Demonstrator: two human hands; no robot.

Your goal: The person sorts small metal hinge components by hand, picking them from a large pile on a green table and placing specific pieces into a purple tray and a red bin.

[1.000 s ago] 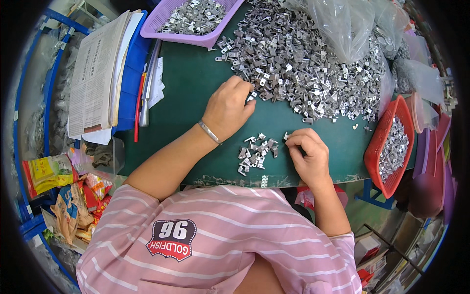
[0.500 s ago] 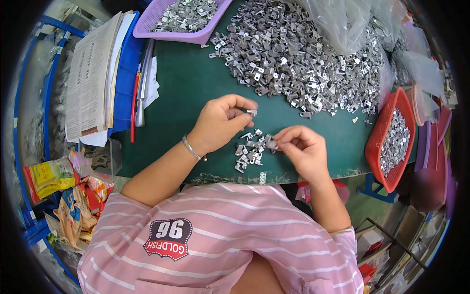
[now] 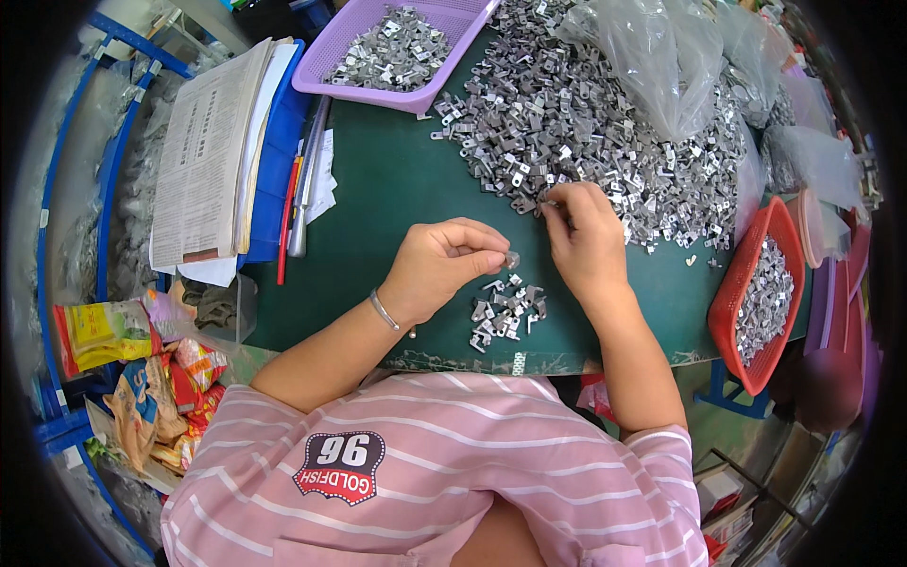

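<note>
My left hand (image 3: 444,266), with a bangle on its wrist, pinches a small metal bracket (image 3: 512,259) between thumb and fingertips. Just below it, a small loose group of metal brackets (image 3: 501,312) lies on the green table (image 3: 378,189) near its front edge. My right hand (image 3: 588,231) reaches to the near edge of the large heap of metal brackets (image 3: 567,123). Its thumb and index finger close on a bracket there, mostly hidden by the fingertips.
A purple basket (image 3: 430,94) of brackets stands at the far left, a red basket (image 3: 726,317) of brackets at the right. Clear plastic bags (image 3: 652,66) lie over the heap. Papers (image 3: 208,161), a blue bin (image 3: 276,142) and a red pen (image 3: 287,227) line the left side.
My right hand has moved from the small group forward to the heap's edge. My left hand still holds a bracket, close above the small group. The whole view has shifted slightly.
</note>
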